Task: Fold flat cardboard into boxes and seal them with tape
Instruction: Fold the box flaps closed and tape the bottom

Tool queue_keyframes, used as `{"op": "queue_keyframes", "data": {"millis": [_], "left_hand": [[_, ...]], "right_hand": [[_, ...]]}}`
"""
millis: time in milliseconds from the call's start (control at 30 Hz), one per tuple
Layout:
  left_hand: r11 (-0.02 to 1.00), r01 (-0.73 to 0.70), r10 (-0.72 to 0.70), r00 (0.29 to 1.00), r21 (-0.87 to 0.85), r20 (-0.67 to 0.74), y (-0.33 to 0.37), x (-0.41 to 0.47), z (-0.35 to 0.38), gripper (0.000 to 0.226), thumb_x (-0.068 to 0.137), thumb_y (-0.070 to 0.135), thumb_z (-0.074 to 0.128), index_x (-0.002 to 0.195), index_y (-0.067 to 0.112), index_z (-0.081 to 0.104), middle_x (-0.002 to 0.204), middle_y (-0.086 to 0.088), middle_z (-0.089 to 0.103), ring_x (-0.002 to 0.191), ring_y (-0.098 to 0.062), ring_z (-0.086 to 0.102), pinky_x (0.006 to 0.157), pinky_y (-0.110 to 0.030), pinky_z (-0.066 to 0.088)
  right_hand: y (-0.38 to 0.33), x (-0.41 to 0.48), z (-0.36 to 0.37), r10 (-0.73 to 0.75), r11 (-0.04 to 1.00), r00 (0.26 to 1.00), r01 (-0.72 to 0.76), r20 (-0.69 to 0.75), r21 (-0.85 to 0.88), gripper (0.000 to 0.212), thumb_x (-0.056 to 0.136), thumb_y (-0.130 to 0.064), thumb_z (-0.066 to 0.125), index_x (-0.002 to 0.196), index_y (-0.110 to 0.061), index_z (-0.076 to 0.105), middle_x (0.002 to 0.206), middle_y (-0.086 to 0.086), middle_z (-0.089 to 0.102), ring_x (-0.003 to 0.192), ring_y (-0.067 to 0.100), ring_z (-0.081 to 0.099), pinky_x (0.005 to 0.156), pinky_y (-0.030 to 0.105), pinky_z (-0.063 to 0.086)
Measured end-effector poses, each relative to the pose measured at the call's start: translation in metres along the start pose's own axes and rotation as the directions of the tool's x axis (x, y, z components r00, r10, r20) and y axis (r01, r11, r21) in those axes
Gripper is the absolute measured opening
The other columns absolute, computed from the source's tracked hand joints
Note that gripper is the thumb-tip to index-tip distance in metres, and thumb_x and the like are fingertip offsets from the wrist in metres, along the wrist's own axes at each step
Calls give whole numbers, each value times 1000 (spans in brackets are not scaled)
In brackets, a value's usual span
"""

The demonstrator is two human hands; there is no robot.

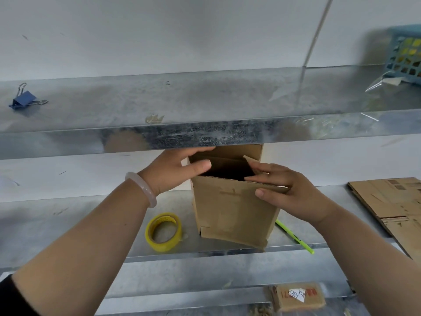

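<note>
Cardboard box (232, 210): one; left hand (174, 173), right hand (293, 190) holding.

— What does the box (232, 208) stand on?
— The middle shelf (45, 224), grey metal, near its front edge.
— What is around it?
— A yellow tape roll (163, 229) lies flat just left of the box. A green pen (296, 237) runs out from behind its right side and pokes past the shelf's edge. Flat cardboard (391, 201) lies well right.
— And above?
— The upper shelf (205, 99): a blue clip (24, 100) far up-left of the box, a tape scrap (155, 119) up-left, and a blue basket (405, 58) far up-right with clear film (382, 84) beside it.
— Below?
— A lower shelf (205, 277), with a labelled card piece (296, 295) down-right of the box.
</note>
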State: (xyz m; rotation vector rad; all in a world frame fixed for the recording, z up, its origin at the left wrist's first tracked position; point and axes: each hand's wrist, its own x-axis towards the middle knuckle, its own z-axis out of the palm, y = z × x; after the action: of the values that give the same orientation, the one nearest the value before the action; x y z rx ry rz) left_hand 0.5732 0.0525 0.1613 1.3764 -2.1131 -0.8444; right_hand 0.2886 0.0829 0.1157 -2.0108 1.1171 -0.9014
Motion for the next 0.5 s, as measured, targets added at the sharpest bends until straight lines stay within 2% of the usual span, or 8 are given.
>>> {"op": "queue_keyframes", "data": {"millis": [100, 167, 233, 300, 400, 467, 500], "left_hand": [[932, 126, -198, 963, -338, -185, 5, -2, 8, 27, 94, 44, 51, 113, 30, 64, 118, 11, 61, 109, -5, 54, 93, -22, 37], [939, 140, -235, 928, -316, -288, 3, 0, 12, 18, 97, 34, 52, 88, 24, 65, 91, 4, 64, 86, -9, 57, 77, -22, 40], [955, 181, -260, 891, -234, -372, -4, 3, 16, 23, 96, 29, 54, 76, 19, 54, 73, -3, 51, 68, -14, 47, 63, -25, 34], [956, 185, -270, 857, -227, -438, -11, 6, 16, 17, 94, 26, 55, 80, 16, 53, 75, -8, 49, 70, -16, 45, 62, -29, 32], [969, 171, -234, 862, -178, -450, -14, 7, 16, 12, 93, 21, 55, 87, 13, 62, 77, -8, 54, 69, -18, 48, 61, -29, 34], [976, 144, -198, 899, -162, -392, -12, 4, 17, 14, 93, 19, 55, 98, 25, 67, 88, 7, 63, 73, -12, 55, 67, -24, 40], [981, 119, -167, 923, -156, -346, -12, 2, 16, 19, 93, 18, 55, 102, 31, 66, 96, 13, 64, 82, -6, 58, 72, -20, 41]], "right_hand": [[-5, 2, -3, 110, 984, 985, -127, 135, 124, 30, 78, -38, 70, 107, -33, 76, 147, -24, 43, 136, -5, 36, 117, 38, 30], [-4, 2, -6, 128, 975, 973, -159, 193, 157, 28, 81, -36, 75, 108, -30, 76, 148, -26, 40, 139, -6, 30, 119, 41, 25], [-2, 0, -9, 139, 962, 971, -178, 192, 208, 28, 79, -32, 73, 107, -27, 77, 146, -27, 42, 139, -6, 30, 119, 41, 23], [-1, -1, -11, 159, 945, 972, -201, 173, 258, 30, 76, -27, 71, 104, -24, 78, 144, -26, 46, 138, -5, 33, 119, 41, 24], [0, -3, -12, 153, 936, 973, -199, 174, 289, 35, 68, -30, 73, 100, -18, 79, 143, -23, 48, 138, -4, 35, 119, 41, 23], [0, -6, -13, 130, 941, 973, -183, 192, 286, 37, 65, -35, 70, 96, -18, 80, 144, -23, 48, 138, -4, 33, 120, 41, 21], [0, -7, -13, 124, 942, 971, -180, 204, 284, 36, 65, -35, 70, 95, -19, 80, 144, -23, 47, 139, -4, 33, 120, 40, 21]]}}
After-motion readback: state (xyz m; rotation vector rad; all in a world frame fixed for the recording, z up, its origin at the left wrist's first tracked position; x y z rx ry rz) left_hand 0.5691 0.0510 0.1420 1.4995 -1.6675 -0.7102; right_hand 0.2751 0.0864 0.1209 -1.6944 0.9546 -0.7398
